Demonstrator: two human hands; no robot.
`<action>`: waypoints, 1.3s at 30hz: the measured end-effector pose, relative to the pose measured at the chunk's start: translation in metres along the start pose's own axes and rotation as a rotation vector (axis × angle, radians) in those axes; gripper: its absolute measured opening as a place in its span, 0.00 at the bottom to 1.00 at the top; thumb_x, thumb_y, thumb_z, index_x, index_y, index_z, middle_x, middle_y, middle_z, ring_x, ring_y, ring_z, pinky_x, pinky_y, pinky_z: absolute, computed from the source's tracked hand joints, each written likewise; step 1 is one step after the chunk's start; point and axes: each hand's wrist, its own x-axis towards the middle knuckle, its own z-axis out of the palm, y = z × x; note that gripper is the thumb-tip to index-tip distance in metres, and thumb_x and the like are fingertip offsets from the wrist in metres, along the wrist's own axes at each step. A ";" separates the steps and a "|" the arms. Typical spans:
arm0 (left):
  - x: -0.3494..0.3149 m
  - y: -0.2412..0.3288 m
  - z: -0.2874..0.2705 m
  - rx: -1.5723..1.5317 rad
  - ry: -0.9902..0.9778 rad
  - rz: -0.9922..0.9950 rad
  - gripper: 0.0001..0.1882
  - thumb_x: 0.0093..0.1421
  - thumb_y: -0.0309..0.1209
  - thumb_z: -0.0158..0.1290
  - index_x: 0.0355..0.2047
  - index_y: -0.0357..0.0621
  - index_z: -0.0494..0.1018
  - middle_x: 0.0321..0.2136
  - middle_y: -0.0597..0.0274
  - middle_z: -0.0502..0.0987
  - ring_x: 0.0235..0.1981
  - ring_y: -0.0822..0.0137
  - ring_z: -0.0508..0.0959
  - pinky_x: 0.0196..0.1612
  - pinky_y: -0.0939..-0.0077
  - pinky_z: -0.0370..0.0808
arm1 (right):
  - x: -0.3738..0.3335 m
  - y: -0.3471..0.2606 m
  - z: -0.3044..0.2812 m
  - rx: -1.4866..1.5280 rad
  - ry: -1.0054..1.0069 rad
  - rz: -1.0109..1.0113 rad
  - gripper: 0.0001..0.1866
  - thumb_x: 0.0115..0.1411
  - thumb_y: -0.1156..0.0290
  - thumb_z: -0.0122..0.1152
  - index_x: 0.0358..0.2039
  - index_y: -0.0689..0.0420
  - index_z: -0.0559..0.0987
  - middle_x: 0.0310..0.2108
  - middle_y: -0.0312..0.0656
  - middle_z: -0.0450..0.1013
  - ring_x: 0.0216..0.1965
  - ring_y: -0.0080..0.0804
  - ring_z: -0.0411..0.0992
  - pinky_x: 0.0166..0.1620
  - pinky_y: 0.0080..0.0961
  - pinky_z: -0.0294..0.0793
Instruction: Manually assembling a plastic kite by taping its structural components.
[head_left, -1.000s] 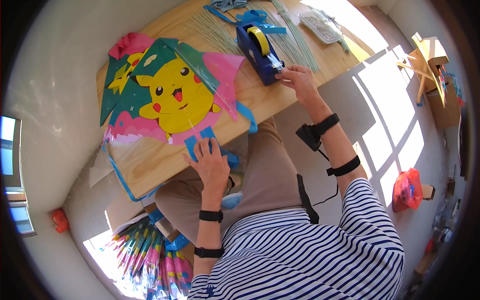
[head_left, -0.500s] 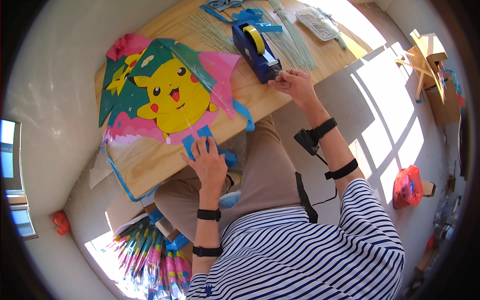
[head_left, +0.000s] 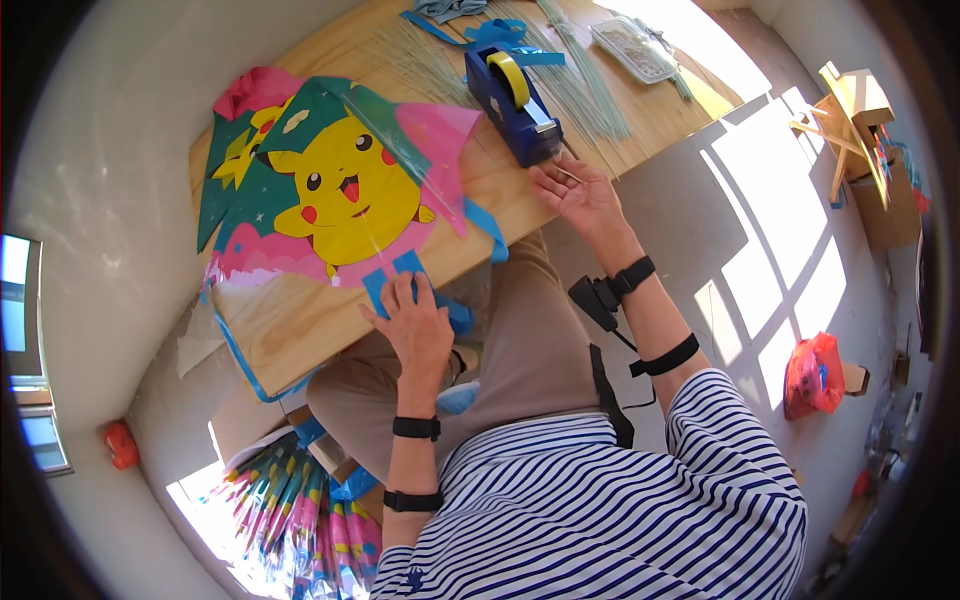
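Note:
A kite (head_left: 240,240) in green and pink, printed with a yellow cartoon character, lies spread on the wooden table. At its near corner, by the table edge, my left hand (head_left: 415,325) rests with fingers apart, pressing on a blue strip (head_left: 407,264). My right hand (head_left: 585,200) is just in front of the blue tape dispenser (head_left: 535,140), palm turned up. Its fingers are curled around a thin pale stick (head_left: 569,174). A roll of yellow tape (head_left: 511,78) sits in the dispenser.
Behind the dispenser lie thin pale rods (head_left: 590,90), blue ribbon (head_left: 495,32) and a clear tray (head_left: 635,48) of small white pieces. Folded colourful kites (head_left: 300,510) are heaped at lower left. A red bag (head_left: 815,375) stands on the floor at right.
My right hand has turned palm up and drawn slightly toward me at the dispenser's front; its forearm shifted left. My left hand and the kite have stayed in place.

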 end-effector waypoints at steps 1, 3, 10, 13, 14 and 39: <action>0.000 0.000 0.000 -0.006 -0.010 -0.002 0.33 0.50 0.36 0.66 0.56 0.45 0.68 0.55 0.59 0.65 0.62 0.53 0.62 0.61 0.19 0.50 | 0.002 0.001 0.000 -0.018 -0.020 -0.027 0.13 0.63 0.73 0.60 0.44 0.68 0.73 0.38 0.52 0.75 0.46 0.52 0.78 0.56 0.50 0.77; 0.000 0.000 0.001 -0.008 -0.007 -0.006 0.34 0.50 0.36 0.66 0.57 0.46 0.68 0.55 0.59 0.65 0.62 0.54 0.62 0.61 0.19 0.50 | 0.004 0.005 -0.001 -0.054 -0.054 -0.079 0.11 0.63 0.74 0.61 0.41 0.67 0.73 0.38 0.52 0.74 0.43 0.50 0.78 0.53 0.47 0.80; -0.002 -0.002 0.003 0.001 -0.001 -0.003 0.34 0.50 0.36 0.67 0.57 0.45 0.68 0.56 0.59 0.64 0.62 0.53 0.62 0.61 0.19 0.49 | 0.008 0.001 0.009 -0.411 0.094 -0.243 0.05 0.64 0.77 0.58 0.37 0.66 0.75 0.34 0.48 0.76 0.36 0.42 0.79 0.45 0.35 0.82; -0.003 -0.001 0.003 0.002 0.029 0.000 0.34 0.50 0.35 0.67 0.57 0.45 0.68 0.56 0.59 0.64 0.62 0.53 0.62 0.61 0.19 0.49 | 0.016 0.000 0.016 -0.584 0.228 -0.319 0.04 0.62 0.77 0.58 0.33 0.66 0.76 0.28 0.46 0.76 0.27 0.38 0.79 0.34 0.29 0.82; -0.003 0.000 0.002 -0.003 0.034 -0.002 0.33 0.50 0.35 0.66 0.56 0.44 0.68 0.56 0.59 0.65 0.62 0.53 0.62 0.61 0.19 0.49 | 0.021 0.000 0.019 -0.625 0.247 -0.339 0.04 0.61 0.78 0.58 0.32 0.66 0.76 0.27 0.46 0.76 0.24 0.38 0.78 0.31 0.28 0.82; -0.008 -0.002 0.024 -0.055 0.129 -0.009 0.34 0.49 0.34 0.65 0.56 0.39 0.68 0.54 0.57 0.66 0.60 0.55 0.65 0.62 0.21 0.48 | 0.010 0.089 0.140 -1.943 -1.111 -0.816 0.02 0.57 0.78 0.58 0.27 0.61 0.76 0.29 0.43 0.71 0.30 0.41 0.73 0.34 0.36 0.72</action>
